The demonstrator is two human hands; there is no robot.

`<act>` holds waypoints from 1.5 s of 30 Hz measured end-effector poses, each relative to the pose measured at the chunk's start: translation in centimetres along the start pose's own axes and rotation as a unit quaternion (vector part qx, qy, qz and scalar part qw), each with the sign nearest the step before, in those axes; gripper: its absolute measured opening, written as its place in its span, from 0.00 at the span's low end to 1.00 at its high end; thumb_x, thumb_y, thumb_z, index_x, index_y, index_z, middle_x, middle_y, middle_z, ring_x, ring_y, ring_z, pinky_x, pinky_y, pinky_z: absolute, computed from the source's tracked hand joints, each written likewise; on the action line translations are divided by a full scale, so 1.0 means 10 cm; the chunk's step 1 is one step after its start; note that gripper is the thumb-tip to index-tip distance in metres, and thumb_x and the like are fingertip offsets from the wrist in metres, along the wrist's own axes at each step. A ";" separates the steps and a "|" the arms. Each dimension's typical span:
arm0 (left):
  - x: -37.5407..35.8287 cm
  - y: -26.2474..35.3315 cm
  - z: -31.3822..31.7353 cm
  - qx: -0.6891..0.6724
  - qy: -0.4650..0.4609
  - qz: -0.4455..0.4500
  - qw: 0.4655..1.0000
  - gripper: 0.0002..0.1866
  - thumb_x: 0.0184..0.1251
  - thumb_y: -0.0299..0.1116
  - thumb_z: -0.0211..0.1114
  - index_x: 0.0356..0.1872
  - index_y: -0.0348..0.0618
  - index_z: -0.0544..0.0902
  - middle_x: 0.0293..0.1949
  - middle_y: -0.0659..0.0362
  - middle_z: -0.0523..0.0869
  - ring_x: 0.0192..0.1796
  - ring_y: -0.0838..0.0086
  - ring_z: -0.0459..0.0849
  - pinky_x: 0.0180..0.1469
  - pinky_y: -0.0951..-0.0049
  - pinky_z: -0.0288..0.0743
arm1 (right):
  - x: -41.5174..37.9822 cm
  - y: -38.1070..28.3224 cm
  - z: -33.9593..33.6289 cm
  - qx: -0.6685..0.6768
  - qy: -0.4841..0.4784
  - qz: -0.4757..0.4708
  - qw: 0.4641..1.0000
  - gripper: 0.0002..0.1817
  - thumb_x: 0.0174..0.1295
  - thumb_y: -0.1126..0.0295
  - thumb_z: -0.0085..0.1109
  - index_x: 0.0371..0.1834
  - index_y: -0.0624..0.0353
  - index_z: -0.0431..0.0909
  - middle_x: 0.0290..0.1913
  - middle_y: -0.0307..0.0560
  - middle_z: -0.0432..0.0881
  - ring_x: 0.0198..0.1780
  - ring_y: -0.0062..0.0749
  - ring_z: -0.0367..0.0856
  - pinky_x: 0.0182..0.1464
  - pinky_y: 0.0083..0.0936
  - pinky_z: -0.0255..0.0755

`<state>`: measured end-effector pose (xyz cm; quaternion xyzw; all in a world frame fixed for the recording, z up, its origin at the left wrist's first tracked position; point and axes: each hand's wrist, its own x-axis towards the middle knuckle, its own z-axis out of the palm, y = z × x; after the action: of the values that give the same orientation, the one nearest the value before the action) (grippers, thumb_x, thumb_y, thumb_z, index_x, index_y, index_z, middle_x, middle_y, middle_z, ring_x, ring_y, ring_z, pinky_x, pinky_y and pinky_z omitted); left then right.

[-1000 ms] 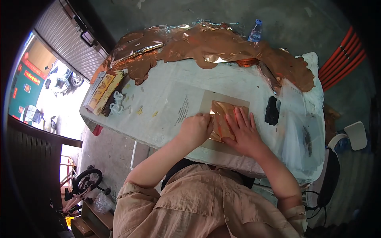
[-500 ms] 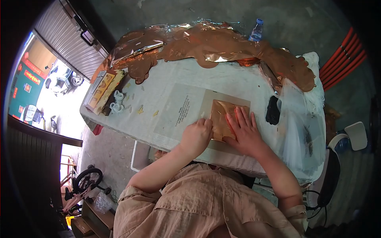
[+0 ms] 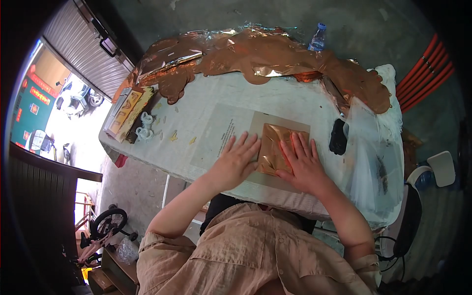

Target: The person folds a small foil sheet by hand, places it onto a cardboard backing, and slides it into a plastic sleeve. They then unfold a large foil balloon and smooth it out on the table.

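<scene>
Clearly, both hands (image 3: 237,160) (image 3: 305,168) are spread, the right resting on copper-coloured foil (image 3: 271,150).

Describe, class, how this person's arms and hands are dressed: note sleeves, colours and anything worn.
The person wears a creased tan shirt. Its left sleeve and right sleeve are loose and end around the elbow, with nothing covering the arms below. The left hand and right hand are bare: no glove, ring or watch shows.

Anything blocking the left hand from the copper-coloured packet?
Nothing visible: the left hand is right beside the packet's left edge. The right hand lies on its right part, not between them.
</scene>
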<state>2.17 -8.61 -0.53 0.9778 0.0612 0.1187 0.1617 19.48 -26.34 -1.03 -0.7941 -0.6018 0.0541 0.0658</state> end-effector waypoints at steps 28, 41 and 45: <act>0.20 -0.04 -0.06 0.042 -0.117 0.035 0.992 0.35 0.67 0.51 0.56 0.70 0.43 0.62 0.74 0.54 0.59 0.76 0.63 0.53 0.75 0.54 0.44 | -0.07 0.31 -0.28 0.115 -0.100 0.034 0.988 0.60 0.49 0.46 0.69 0.76 0.63 0.40 0.78 0.56 0.39 0.80 0.42 0.34 0.77 0.45 0.31; 0.15 -0.07 0.01 -0.037 -0.064 0.016 0.997 0.39 0.69 0.52 0.55 0.72 0.38 0.55 0.75 0.48 0.52 0.78 0.59 0.46 0.76 0.51 0.39 | -0.14 0.45 -0.26 0.047 -0.117 0.006 0.992 0.64 0.43 0.34 0.67 0.76 0.60 0.43 0.77 0.63 0.39 0.79 0.48 0.33 0.77 0.46 0.26; 0.20 0.01 0.06 -0.008 -0.104 0.016 0.994 0.40 0.69 0.51 0.56 0.73 0.37 0.54 0.76 0.48 0.50 0.78 0.59 0.43 0.76 0.50 0.37 | -0.14 0.45 -0.26 0.029 -0.107 -0.008 0.994 0.64 0.43 0.34 0.65 0.76 0.61 0.44 0.77 0.64 0.40 0.79 0.49 0.34 0.76 0.47 0.26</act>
<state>4.22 -8.57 -0.63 0.9843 0.0270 0.0192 0.1731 23.83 -29.00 0.74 -0.7768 -0.6097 0.1559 0.0243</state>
